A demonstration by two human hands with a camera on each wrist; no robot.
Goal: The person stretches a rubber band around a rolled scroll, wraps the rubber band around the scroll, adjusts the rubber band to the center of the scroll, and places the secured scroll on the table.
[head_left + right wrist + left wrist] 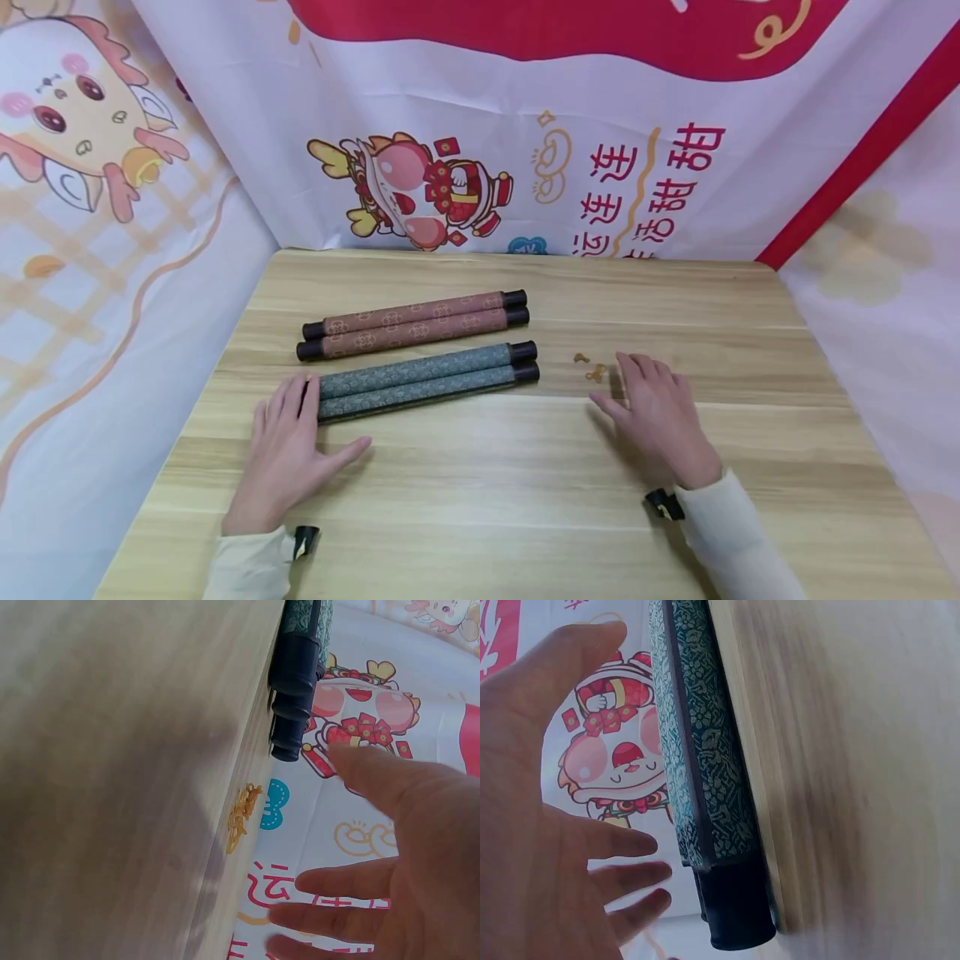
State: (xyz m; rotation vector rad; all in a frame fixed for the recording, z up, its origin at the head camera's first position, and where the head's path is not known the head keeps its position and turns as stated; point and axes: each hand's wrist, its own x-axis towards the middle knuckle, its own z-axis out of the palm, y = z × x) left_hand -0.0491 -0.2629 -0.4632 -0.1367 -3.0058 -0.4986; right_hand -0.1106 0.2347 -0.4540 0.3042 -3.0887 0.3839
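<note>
A green patterned scroll [420, 379], with two rolls side by side and black end knobs, lies slightly slanted on the table. At its left end is my left hand [281, 450], fingertips right by the knobs and thumb spread away. In the left wrist view the scroll's green roll [712, 765] and black knob [741, 907] stand beside the loosely stretched fingers. My right hand [663, 412] hovers with relaxed fingers and nothing in its grasp. Just left of its fingertips lie small amber rubber bands [596, 373], also seen as rubber bands [244, 814] in the right wrist view.
Behind the green scroll lies a reddish-brown patterned scroll [412, 325], also two rolls with black knobs. The wooden table [487, 500] ends at a printed cloth [465, 92] hanging behind it. More cloth [112, 333] hangs along the left side.
</note>
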